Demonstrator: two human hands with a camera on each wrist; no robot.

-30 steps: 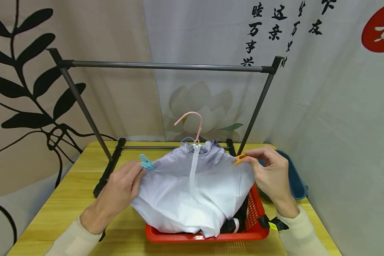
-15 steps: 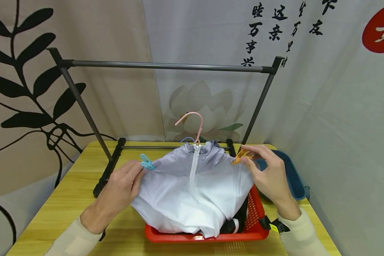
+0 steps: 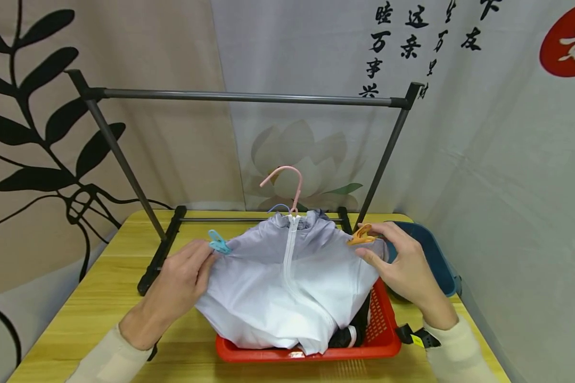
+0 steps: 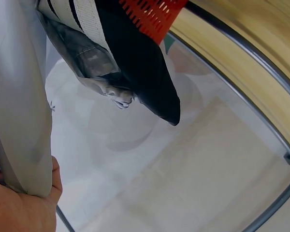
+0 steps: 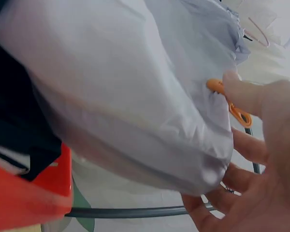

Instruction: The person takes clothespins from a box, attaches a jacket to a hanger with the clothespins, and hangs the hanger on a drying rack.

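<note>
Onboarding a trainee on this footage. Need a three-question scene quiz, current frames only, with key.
1. Multiple choice: the basket below the garment is:
A. green
B. red
C. white
2. True or false: the pink hook sits lower in the head view than the rack's top bar.
3. Fill in: the orange clip is beside the person's ____.

Key: 1. B; 2. true; 3. right hand.

The head view is evenly lit; the right wrist's looks hazy.
</note>
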